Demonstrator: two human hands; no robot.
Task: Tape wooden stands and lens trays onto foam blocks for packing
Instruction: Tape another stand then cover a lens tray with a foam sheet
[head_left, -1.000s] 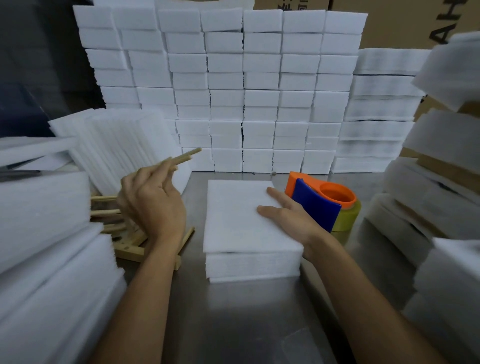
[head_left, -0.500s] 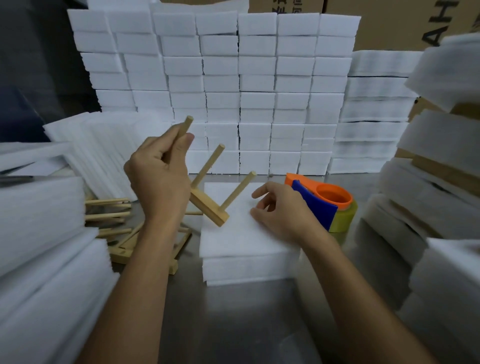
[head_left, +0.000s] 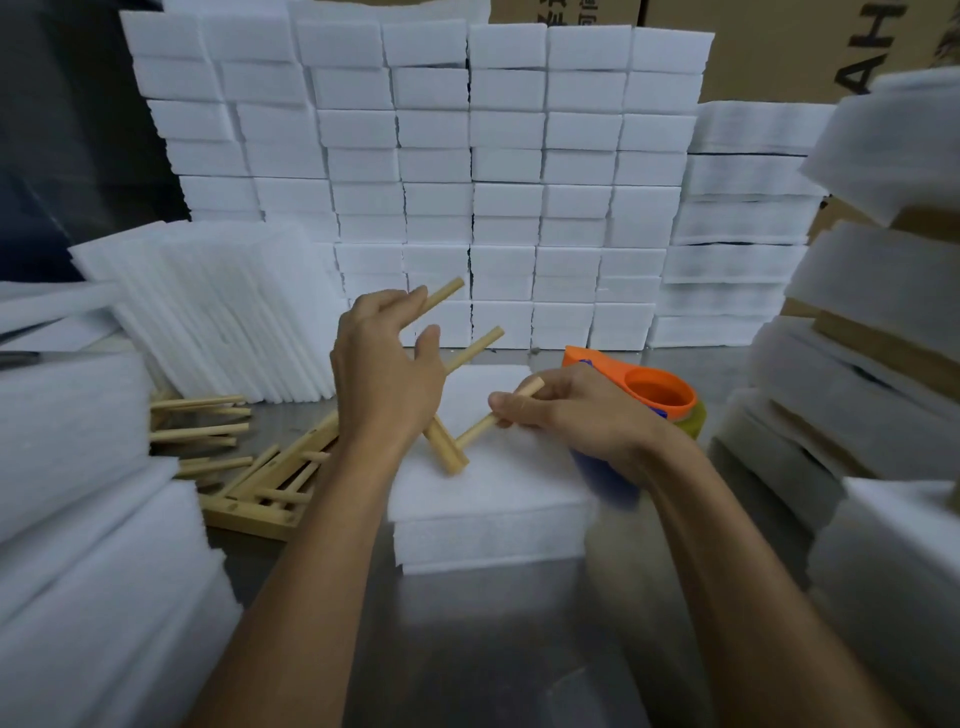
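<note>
A wooden stand (head_left: 448, 451), a short bar with three dowels, is held tilted over a white foam block (head_left: 493, 483) in the middle of the metal table. My left hand (head_left: 387, 374) grips its far dowels from above. My right hand (head_left: 566, 410) pinches the nearest dowel between thumb and fingers. The bar's lower end touches or nearly touches the foam top. An orange and blue tape dispenser (head_left: 649, 395) sits just behind my right hand, partly hidden by it.
More wooden stands (head_left: 249, 467) lie piled at the left of the foam block. A wall of stacked foam blocks (head_left: 467, 171) fills the back. Leaning foam sheets (head_left: 218, 306) stand at back left, foam stacks (head_left: 857, 395) flank both sides. Bare metal table (head_left: 493, 649) lies in front.
My left hand carried the stand from the left pile over to the foam block. My right hand lifted off the foam and took hold of the nearest dowel.
</note>
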